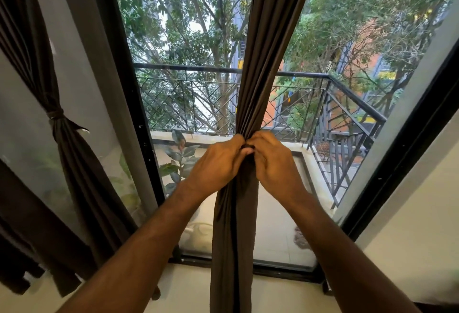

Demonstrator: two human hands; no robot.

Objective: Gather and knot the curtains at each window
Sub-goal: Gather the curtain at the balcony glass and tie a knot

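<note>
Head view, sole entry. Item: brown curtain (250, 94), gathered into one narrow column at the centre of the glass door (188, 104), hung from 12 o'clock and trailing to 6 o'clock. Left hand (218, 163) and right hand (275, 161) are set against each other at the centre of the frame, both clenched on the bunched cloth at its narrowest point; the fingers (237, 140) are curled into the folds, the cloth passing between the two hands, left hand at its 9 o'clock side, right hand at its 3 o'clock side. Whether a knot is formed under the hands cannot be told. Risk, judged: if either grasp is eased before the wrap is cinched, the slack pleats could be expected to spread and the gather lost. A tied curtain (56, 114) is recorded at 9 o'clock; balcony railing (323, 76) beyond the glass.
</note>
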